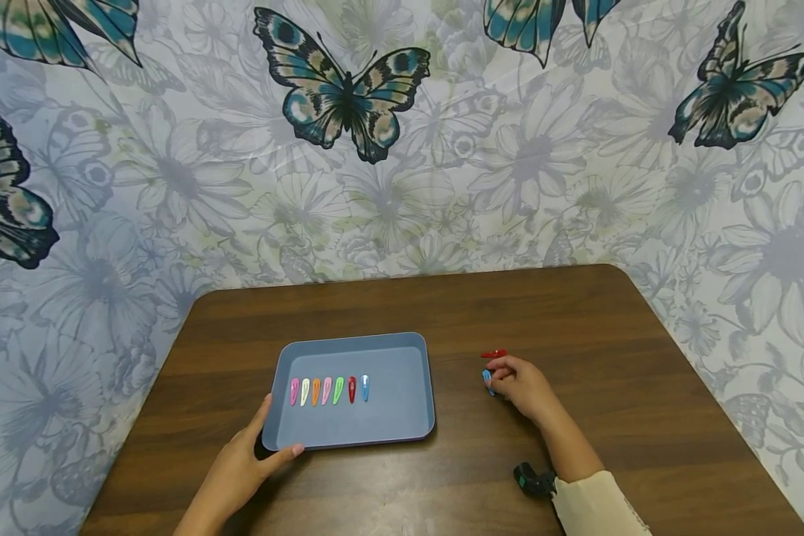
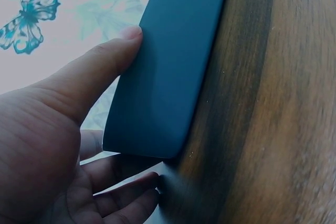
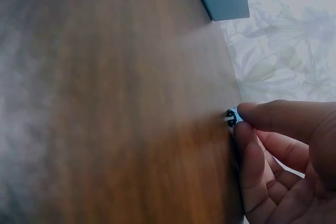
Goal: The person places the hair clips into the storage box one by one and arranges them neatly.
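A blue-grey tray (image 1: 395, 424) lies on the table with a row of several snap hair clips in it: pink, white, orange, pink, green, red (image 1: 351, 390) and blue (image 1: 365, 388). My left hand (image 1: 244, 458) holds the tray's near left corner, the thumb on the front wall and the fingers round the left side. To the right of the tray, my right hand (image 1: 519, 385) pinches a blue hair clip (image 1: 487, 381) between thumb and index finger, close to the tabletop; its end (image 3: 232, 117) shows in the right wrist view. Just beyond those fingers lies a loose red hair clip (image 1: 493, 354).
The brown wooden table (image 1: 455, 491) has rounded far corners. Behind it stands a wall (image 1: 402, 216) with a flower and butterfly pattern. A black device (image 1: 534, 481) is strapped on the right wrist, by a cream sleeve (image 1: 596, 506).
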A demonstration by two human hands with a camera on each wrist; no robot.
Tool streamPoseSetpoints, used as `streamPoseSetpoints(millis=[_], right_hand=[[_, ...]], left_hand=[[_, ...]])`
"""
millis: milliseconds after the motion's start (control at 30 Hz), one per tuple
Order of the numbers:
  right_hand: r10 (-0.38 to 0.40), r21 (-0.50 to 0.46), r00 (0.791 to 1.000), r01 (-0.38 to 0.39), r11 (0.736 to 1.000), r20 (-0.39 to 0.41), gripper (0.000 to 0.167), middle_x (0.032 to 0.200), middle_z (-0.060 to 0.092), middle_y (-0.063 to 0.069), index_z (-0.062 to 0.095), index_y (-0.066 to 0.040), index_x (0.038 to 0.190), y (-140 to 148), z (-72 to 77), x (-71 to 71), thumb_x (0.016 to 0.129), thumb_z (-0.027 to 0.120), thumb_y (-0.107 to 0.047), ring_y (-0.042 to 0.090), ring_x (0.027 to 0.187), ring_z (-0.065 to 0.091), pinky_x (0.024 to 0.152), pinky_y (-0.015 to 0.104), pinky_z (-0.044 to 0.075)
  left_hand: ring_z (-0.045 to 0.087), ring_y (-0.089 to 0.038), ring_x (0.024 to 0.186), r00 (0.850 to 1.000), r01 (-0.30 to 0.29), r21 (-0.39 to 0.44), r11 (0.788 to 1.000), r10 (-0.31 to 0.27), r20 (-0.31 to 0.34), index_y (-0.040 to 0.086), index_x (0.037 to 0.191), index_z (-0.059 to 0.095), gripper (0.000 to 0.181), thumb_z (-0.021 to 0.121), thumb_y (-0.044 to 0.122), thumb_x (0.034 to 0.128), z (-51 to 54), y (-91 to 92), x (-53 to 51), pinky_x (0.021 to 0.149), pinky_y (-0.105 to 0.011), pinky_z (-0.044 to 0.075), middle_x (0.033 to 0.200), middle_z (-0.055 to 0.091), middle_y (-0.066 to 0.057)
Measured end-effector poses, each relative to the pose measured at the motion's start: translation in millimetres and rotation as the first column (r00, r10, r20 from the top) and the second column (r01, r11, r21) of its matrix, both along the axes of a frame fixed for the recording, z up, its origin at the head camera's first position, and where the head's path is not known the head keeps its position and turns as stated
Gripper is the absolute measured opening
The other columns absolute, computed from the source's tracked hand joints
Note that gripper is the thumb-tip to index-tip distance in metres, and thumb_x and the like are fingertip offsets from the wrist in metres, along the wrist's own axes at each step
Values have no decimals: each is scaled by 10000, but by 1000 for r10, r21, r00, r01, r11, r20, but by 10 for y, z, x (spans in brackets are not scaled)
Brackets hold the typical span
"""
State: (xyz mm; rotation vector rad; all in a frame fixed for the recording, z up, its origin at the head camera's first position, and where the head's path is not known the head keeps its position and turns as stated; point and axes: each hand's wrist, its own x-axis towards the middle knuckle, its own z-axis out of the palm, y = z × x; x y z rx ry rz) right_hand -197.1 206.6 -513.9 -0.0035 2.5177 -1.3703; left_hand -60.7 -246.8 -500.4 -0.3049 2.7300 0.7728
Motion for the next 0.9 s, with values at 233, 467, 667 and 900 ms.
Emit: streamPoseSetpoints(millis=[233, 467, 667, 900], right_hand=[[12, 34, 1000, -12, 999, 13, 200, 932, 643, 31, 685, -84, 1144, -2, -25, -23, 950, 696, -133, 147, 774, 618, 688, 270, 525], [21, 62, 1000, -22, 998, 7, 154, 905, 643, 21, 674, -81, 1093, -10, -31, -30, 944, 687, -122, 144, 762, 605, 677, 272, 500], [29, 58, 1000, -29, 998, 13, 148, 923, 642, 33, 664, -79, 1093, -3, -28, -31, 949, 677, -112, 152, 781, 603, 696, 277, 498], [18, -37, 1000, -17, 999, 25, 120, 947, 652, 77, 654, -42, 1074, 7, -16, -25, 958, 654, -70, 161, 792, 626, 709, 282, 530]], left_hand=[[348, -579, 1417, 1000, -2, -1, 1000, 2, -5, 164, 1642, 4, 1202, 615, 786, 815, -2, 6, 1, 1057, -716, 379, 1587, 287, -354], [352, -583, 1413, 1000, -4, 5, 1000, 4, -4, 154, 1642, 12, 1198, 619, 779, 819, 7, 14, 13, 1055, -718, 381, 1580, 294, -363], [347, -579, 1418, 1000, -8, 0, 1000, 8, 1, 165, 1642, 4, 1208, 614, 792, 810, 20, 17, 10, 1059, -720, 375, 1587, 288, -354], [343, -574, 1423, 1000, -5, 3, 1000, 5, -9, 181, 1643, -2, 1209, 611, 799, 805, 17, 16, 19, 1063, -716, 376, 1594, 285, -344]])
